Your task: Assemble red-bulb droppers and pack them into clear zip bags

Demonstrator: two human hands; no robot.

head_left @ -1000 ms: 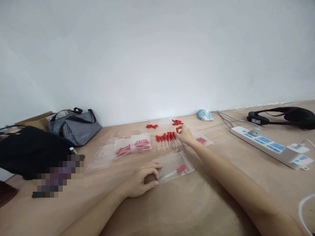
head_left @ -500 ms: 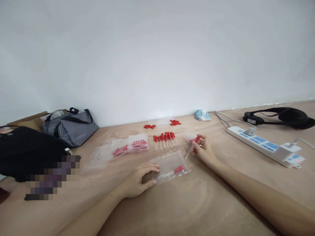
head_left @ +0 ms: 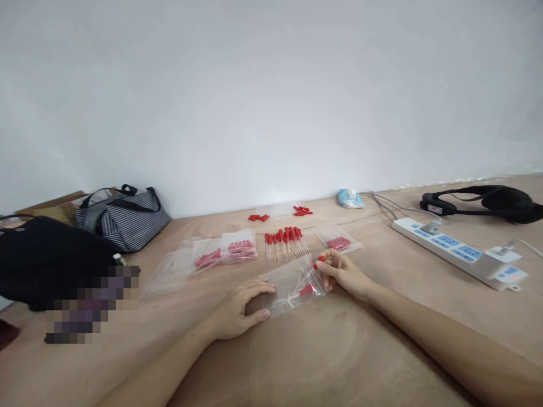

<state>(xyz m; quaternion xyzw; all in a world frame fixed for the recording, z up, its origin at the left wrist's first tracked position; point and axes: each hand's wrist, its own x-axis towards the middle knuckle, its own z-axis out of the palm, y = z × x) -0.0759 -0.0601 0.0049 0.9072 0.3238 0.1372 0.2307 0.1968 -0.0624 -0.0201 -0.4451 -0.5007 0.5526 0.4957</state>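
My right hand (head_left: 339, 272) pinches a dropper by its red rubber bulb (head_left: 321, 259). Its thin clear stem points left into the mouth of a clear zip bag (head_left: 282, 282). One dropper with a red bulb (head_left: 307, 290) lies inside that bag. My left hand (head_left: 241, 308) rests at the bag's left end, fingertips touching the plastic, thumb and forefinger apart. Just beyond the bag lies a row of several loose droppers (head_left: 283, 237), bulbs pointing away from me. A filled bag of droppers (head_left: 338, 240) lies beyond my right hand.
More filled bags (head_left: 237, 247) are stacked at the left, beside flat clear bags (head_left: 167, 274). Loose red bulbs (head_left: 258, 218) lie near the wall. At right are a power strip (head_left: 449, 249) and black headgear (head_left: 487, 202); at left, a striped bag (head_left: 127, 217) and black bag (head_left: 46, 260).
My right hand has moved left and nearer with the dropper, from beside the filled bag to the zip bag's mouth. The stem is now inside the bag. My left hand has stayed put.
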